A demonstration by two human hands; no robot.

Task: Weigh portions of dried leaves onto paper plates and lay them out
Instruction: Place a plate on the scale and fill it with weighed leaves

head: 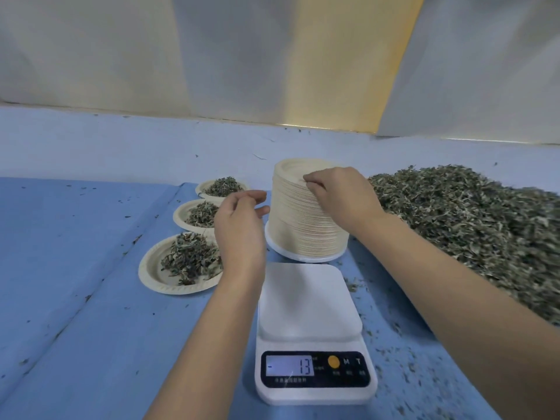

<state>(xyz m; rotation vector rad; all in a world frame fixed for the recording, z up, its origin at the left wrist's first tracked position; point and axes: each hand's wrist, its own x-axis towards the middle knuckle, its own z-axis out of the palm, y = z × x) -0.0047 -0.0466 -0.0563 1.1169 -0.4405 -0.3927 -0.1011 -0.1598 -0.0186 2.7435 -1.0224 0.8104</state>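
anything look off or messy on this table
The scale shows minus 13 on its display though its platform is bare, probably tared for a plate not yet on it. Loose leaf crumbs are scattered over the blue cloth right of the scale, beside the big leaf pile.

I note a tall stack of paper plates (300,219), beige, upright, just behind the white scale (309,298); its display reads -13. Loose pile of dried leaves (472,219) spreads to my right. Left: near plate (151,277), middle plate (181,215), far plate (202,187), in a row, each heaped with leaves.
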